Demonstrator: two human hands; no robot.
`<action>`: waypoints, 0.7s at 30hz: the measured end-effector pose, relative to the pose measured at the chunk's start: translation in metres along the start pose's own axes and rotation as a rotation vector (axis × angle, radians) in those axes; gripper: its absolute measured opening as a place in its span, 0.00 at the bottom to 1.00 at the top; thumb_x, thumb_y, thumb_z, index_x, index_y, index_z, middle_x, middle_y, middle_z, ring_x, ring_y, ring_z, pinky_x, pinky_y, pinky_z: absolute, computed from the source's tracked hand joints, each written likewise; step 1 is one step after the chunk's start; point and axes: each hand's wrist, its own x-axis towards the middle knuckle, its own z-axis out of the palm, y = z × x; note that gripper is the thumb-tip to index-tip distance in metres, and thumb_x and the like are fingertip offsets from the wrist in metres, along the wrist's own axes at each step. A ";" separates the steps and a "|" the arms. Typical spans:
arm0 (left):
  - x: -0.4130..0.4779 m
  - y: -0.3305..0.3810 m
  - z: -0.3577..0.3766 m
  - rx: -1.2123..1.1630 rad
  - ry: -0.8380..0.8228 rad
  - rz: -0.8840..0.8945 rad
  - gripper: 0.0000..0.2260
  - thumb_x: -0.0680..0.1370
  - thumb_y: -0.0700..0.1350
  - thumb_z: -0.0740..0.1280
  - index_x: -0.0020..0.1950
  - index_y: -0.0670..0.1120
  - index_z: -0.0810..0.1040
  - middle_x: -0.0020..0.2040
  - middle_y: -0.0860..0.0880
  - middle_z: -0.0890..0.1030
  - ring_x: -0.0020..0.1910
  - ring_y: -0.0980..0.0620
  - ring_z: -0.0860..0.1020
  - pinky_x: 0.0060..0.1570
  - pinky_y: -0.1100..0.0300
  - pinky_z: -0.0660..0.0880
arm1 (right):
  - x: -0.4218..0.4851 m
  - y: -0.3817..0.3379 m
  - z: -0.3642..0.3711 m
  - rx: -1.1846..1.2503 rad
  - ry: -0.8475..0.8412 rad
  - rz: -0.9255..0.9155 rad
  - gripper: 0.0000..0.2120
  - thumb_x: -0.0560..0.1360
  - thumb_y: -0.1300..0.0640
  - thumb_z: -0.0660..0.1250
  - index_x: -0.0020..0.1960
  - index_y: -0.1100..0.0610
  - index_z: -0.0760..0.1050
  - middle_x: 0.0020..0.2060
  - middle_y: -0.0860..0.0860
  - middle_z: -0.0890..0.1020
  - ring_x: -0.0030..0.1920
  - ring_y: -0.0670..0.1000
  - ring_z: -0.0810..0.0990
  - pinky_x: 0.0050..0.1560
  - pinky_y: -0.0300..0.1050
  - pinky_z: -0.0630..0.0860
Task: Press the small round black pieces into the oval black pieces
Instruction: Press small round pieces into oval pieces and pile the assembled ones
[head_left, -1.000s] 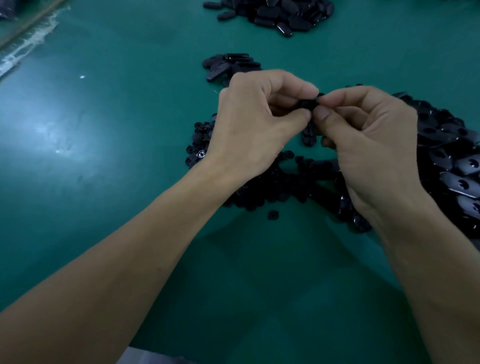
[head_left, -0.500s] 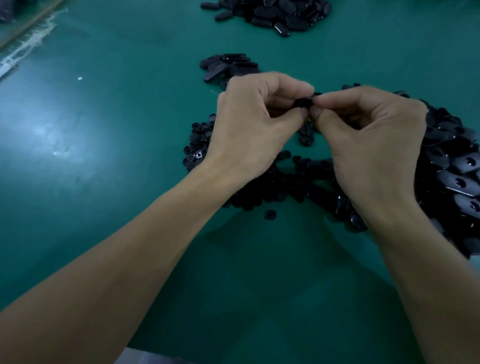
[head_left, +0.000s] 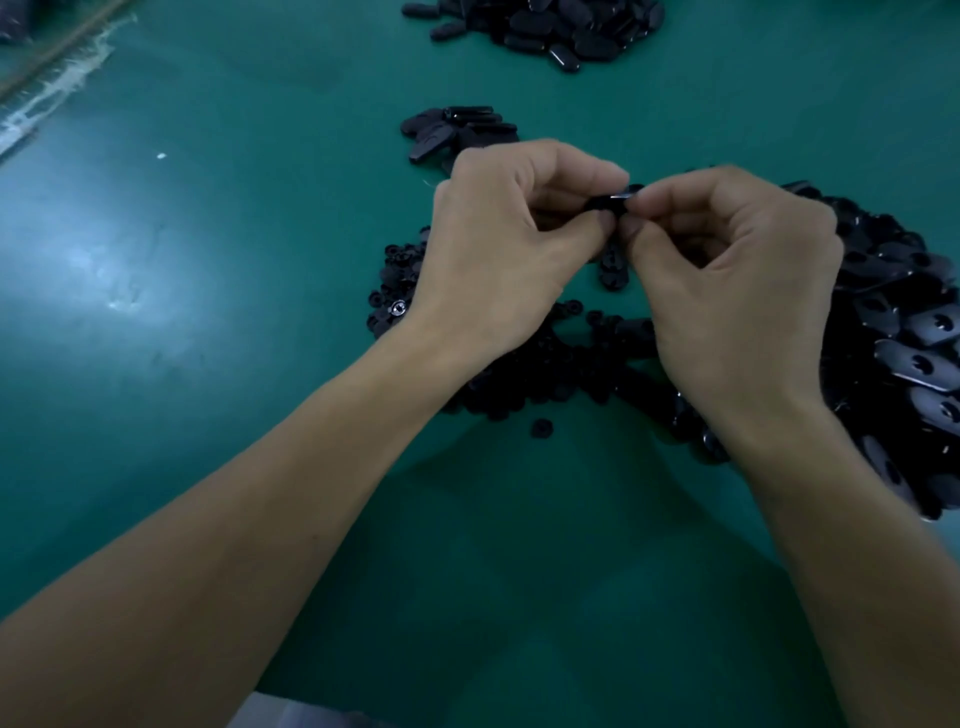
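Filling the whole view, a green table mat (head_left: 208, 364). Heaped at the right edge, the big pile of oval black pieces (head_left: 904, 332), many showing a hole. Spread beneath both wrists, the heap of small round black pieces (head_left: 545, 374). Far off at the top, a second pile of ovals (head_left: 561, 26), glossy sides up. Centre stage, raised above the round heap: left hand (head_left: 509, 244), fingers curled tight, thumb and forefinger pinching a black piece (head_left: 610, 200). Meeting it fingertip to fingertip, right hand (head_left: 737, 291), likewise curled, pinching the same piece from the other side. Too dark and too covered to say whether oval, round, or both together. Up in the far left corner, a ragged white strip (head_left: 62, 88). Just beyond the left knuckles, a small cluster of ovals (head_left: 457, 130). Lying alone by the heap's near edge, one stray round piece (head_left: 542, 428). Left of the hands on the mat, a tiny white speck (head_left: 161, 155).
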 end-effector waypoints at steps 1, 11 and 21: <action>0.000 0.000 0.000 0.013 -0.001 0.012 0.11 0.74 0.33 0.73 0.47 0.49 0.84 0.40 0.55 0.85 0.41 0.57 0.85 0.49 0.60 0.82 | 0.000 0.000 0.000 -0.010 0.001 -0.006 0.08 0.75 0.60 0.70 0.47 0.46 0.79 0.38 0.36 0.81 0.39 0.40 0.83 0.43 0.32 0.77; -0.001 0.000 0.001 0.122 0.031 0.083 0.11 0.73 0.33 0.73 0.48 0.49 0.85 0.41 0.57 0.85 0.41 0.63 0.84 0.49 0.65 0.80 | -0.001 -0.005 -0.001 -0.072 0.000 0.014 0.08 0.75 0.58 0.73 0.45 0.46 0.76 0.37 0.36 0.79 0.41 0.39 0.82 0.45 0.39 0.80; 0.001 -0.001 -0.004 0.262 0.065 0.131 0.07 0.74 0.39 0.73 0.51 0.47 0.86 0.42 0.58 0.85 0.42 0.64 0.83 0.49 0.62 0.81 | -0.005 -0.012 -0.001 -0.065 -0.067 -0.012 0.16 0.76 0.60 0.70 0.43 0.41 0.69 0.37 0.37 0.82 0.41 0.40 0.83 0.44 0.43 0.81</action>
